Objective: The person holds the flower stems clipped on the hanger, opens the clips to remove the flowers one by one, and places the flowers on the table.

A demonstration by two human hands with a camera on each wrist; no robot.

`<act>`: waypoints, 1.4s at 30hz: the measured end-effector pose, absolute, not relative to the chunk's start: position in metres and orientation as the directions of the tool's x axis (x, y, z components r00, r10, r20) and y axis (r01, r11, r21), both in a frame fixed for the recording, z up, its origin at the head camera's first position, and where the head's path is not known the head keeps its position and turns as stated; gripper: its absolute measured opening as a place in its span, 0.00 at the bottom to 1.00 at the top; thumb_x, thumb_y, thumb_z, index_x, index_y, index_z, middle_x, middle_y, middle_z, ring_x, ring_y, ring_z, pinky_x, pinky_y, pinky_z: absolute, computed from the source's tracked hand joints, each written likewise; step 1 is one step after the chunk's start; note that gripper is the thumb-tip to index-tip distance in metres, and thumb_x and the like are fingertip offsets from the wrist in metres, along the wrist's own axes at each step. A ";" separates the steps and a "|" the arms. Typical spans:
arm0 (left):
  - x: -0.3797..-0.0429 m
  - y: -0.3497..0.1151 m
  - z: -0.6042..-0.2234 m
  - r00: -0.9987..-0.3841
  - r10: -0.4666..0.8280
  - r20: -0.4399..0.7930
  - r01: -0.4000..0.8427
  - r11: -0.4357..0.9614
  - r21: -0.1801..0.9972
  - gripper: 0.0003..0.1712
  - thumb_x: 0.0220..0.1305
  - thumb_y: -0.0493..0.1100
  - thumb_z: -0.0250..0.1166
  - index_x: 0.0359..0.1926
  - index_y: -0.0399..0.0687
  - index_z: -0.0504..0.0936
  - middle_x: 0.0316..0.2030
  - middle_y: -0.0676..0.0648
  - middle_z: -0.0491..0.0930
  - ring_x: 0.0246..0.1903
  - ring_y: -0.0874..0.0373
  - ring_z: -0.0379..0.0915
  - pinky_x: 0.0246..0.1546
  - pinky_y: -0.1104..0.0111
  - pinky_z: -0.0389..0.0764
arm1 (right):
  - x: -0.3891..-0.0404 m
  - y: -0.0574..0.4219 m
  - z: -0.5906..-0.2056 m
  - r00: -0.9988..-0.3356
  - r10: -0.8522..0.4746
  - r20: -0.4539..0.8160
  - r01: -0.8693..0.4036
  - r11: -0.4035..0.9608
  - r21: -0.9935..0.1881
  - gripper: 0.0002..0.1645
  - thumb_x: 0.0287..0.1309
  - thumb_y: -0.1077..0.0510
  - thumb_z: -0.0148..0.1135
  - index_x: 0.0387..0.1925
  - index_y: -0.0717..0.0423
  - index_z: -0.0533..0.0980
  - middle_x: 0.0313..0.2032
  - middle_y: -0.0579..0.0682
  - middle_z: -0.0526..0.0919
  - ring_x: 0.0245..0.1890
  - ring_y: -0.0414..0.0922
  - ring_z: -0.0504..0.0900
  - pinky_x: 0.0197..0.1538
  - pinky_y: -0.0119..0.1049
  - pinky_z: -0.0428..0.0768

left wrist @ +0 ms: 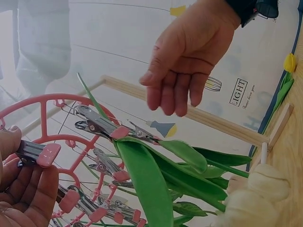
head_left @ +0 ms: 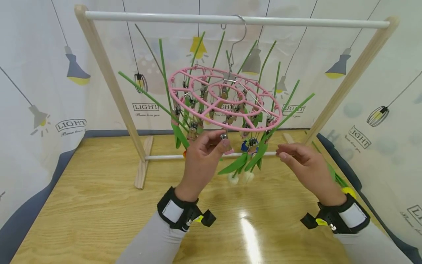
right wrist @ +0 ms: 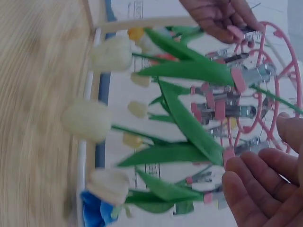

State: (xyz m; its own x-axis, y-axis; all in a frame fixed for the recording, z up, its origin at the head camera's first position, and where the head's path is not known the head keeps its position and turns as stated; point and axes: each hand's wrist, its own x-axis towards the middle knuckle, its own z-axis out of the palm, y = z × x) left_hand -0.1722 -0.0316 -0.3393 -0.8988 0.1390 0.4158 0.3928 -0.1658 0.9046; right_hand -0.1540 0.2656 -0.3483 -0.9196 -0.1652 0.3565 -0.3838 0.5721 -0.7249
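The left wooden post (head_left: 112,80) of the rack stands left of the gripping hand, well apart from it. The left hand (head_left: 201,157) pinches a pink-tipped metal clip (left wrist: 40,153) between thumb and fingers; no stem shows in it. The clip's long axis runs roughly up and down, pink end lowest, just under the near rim of the pink round hanger (head_left: 244,129), which spreads above and beyond the grip. Just right of the pinch, white tulips (head_left: 248,177) hang heads down from other clips, between the two hands, with a blue flower (head_left: 244,145) behind their leaves. Farther right, the right hand (head_left: 306,167) holds nothing, its fingers loosely bent towards the tulips; it is well apart from the pinched clip. Rightmost, a yellow tulip (head_left: 348,191) lies on the wooden table (head_left: 132,220), partly hidden behind the right wrist, so the right hand is the nearer to it.
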 end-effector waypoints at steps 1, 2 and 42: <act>-0.172 -0.031 -0.339 -0.899 0.142 0.414 0.390 -0.168 0.905 0.17 0.74 0.38 0.65 0.60 0.39 0.80 0.47 0.38 0.82 0.45 0.58 0.84 0.50 0.61 0.89 | -0.153 0.261 -0.349 -0.916 -0.165 0.365 -0.393 0.541 -0.743 0.18 0.75 0.61 0.60 0.62 0.60 0.79 0.50 0.37 0.87 0.48 0.27 0.85 0.50 0.19 0.82; -0.172 -0.030 -0.339 -0.899 0.144 0.413 0.389 -0.168 0.906 0.17 0.74 0.38 0.65 0.60 0.39 0.80 0.47 0.37 0.82 0.45 0.58 0.84 0.50 0.61 0.89 | -0.153 0.257 -0.351 -0.915 -0.167 0.367 -0.399 0.507 -0.764 0.19 0.75 0.62 0.60 0.63 0.60 0.79 0.49 0.35 0.87 0.48 0.28 0.85 0.50 0.20 0.82; -0.175 -0.030 -0.339 -0.882 0.130 0.453 0.445 -0.088 0.891 0.16 0.74 0.36 0.65 0.59 0.36 0.80 0.49 0.35 0.83 0.45 0.53 0.85 0.48 0.62 0.89 | -0.160 0.183 -0.401 -0.962 -0.158 0.221 -0.222 -0.011 -0.975 0.17 0.72 0.63 0.63 0.59 0.63 0.78 0.47 0.39 0.88 0.50 0.36 0.87 0.54 0.30 0.85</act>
